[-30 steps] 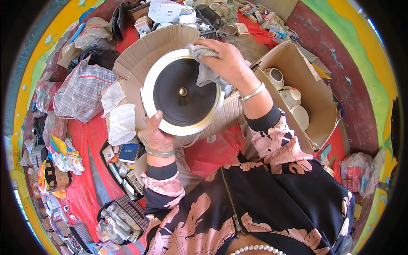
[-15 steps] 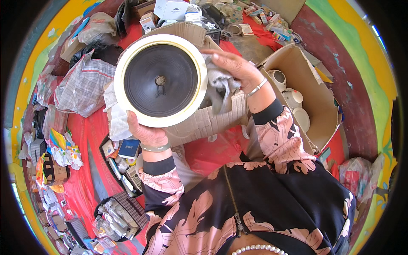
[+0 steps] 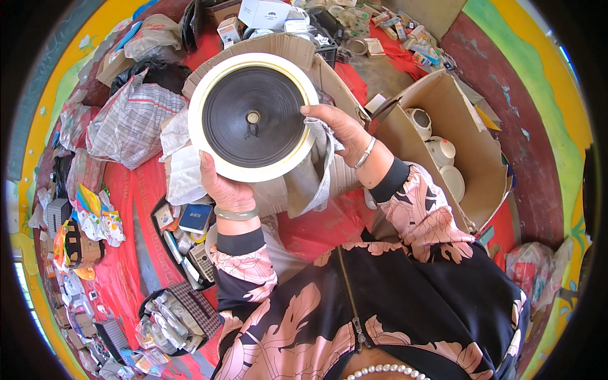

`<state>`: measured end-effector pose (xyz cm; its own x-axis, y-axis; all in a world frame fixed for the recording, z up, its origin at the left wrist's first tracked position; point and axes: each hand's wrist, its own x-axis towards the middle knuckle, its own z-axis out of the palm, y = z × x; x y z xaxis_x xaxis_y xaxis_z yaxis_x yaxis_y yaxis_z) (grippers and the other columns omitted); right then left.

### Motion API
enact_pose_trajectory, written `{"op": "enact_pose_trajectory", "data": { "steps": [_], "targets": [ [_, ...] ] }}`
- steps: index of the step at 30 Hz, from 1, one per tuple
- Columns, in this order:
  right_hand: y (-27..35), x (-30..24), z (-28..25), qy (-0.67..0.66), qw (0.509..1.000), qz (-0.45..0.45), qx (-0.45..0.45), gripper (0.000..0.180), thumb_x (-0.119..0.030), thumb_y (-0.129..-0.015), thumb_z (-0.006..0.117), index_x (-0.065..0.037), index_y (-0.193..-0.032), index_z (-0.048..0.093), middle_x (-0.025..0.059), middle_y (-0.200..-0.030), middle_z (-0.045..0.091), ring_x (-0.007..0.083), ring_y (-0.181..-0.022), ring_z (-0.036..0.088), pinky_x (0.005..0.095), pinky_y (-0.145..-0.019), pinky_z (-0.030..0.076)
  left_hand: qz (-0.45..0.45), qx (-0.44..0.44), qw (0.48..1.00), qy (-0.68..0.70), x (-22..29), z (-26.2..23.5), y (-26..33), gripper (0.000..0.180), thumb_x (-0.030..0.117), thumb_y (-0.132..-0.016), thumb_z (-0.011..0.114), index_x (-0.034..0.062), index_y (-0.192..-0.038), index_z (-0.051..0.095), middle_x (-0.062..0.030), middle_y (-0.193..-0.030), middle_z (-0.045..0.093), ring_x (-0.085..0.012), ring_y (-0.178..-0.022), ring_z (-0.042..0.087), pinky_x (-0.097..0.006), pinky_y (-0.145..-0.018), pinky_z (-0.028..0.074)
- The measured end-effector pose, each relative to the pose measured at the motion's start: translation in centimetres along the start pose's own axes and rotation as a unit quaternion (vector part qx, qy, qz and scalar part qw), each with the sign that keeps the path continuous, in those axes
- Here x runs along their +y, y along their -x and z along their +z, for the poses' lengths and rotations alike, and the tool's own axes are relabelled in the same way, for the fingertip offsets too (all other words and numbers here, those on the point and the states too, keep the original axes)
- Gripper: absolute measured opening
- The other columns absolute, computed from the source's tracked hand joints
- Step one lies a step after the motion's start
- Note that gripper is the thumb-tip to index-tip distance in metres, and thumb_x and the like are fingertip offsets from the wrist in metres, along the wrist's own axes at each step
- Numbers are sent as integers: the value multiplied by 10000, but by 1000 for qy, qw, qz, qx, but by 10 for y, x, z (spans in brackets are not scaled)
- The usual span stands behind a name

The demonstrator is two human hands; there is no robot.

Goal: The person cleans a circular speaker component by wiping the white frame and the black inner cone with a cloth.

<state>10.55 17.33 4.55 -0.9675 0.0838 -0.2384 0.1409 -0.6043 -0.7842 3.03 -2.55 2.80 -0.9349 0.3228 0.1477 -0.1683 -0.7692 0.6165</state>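
Note:
A round piece like a loudspeaker (image 3: 250,85), with a cream rim, black ridged middle and small metal centre, is held up face toward me. At its lower left edge my left hand (image 3: 229,191) grips the rim, thumb in front. My right hand (image 3: 348,134) is closed on a grey cloth (image 3: 316,183) at the right side of the rim; its thumb lies over the edge. The cloth hangs down from there. Fingers behind the round piece are hidden. Below and behind it stands an open cardboard box (image 3: 282,45), its inside mostly covered.
To the right, another open cardboard box (image 3: 484,145) holds white ceramic pieces (image 3: 441,151). A plaid bag (image 3: 132,120) sits at the left. Lower left are a tray of small goods (image 3: 171,234) and a checked box (image 3: 193,307) of wrapped items. Red sheeting (image 3: 120,196) covers the floor.
The round piece has shifted slightly right. My right hand, earlier with fingers stretched out by the rim, now closes on the rim and cloth, and the cloth hangs lower.

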Motion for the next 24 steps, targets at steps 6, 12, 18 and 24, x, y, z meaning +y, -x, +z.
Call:
{"op": "enact_pose_trajectory", "data": {
  "steps": [6, 12, 18, 24],
  "targets": [
    [4, -2, 4, -9, 1000, -17, 23, 255, -244, -808, 637, -31, -946, 605, 6, -790, 635, 68, -657, 591, 217, -571, 486, -8, -15, 1000, -7, 1, 1, 1, 699, 453, -756, 671, 33, -1259, 428, -88, -1200, 520, -224, -1073, 525, -353, -902, 443],
    [-2, 10, -12, 3, 997, -18, 69, 281, -288, -794, 626, -62, -960, 611, -2, -810, 632, 79, -657, 591, 224, -569, 483, -34, -17, 999, -24, 1, 7, -6, 759, 560, -778, 592, 45, -1297, 392, -86, -1261, 481, -236, -1138, 481, -370, -950, 407],
    [1, 7, -20, -5, 998, -11, 56, 261, -290, -791, 631, -76, -941, 621, 1, -829, 628, 91, -696, 596, 231, -592, 486, -57, -10, 994, -88, 2, 0, -14, 782, 594, -778, 567, 46, -1305, 386, -86, -1288, 467, -240, -1172, 459, -382, -972, 393],
    [3, 3, -22, -4, 998, -40, 44, 209, -226, -806, 641, -59, -929, 620, 5, -810, 619, 92, -700, 584, 221, -645, 475, -71, -64, 995, -38, 1, -6, -3, 748, 421, -686, 745, 10, -1236, 449, -90, -1171, 546, -226, -1087, 519, -353, -925, 420]
  ]
}}
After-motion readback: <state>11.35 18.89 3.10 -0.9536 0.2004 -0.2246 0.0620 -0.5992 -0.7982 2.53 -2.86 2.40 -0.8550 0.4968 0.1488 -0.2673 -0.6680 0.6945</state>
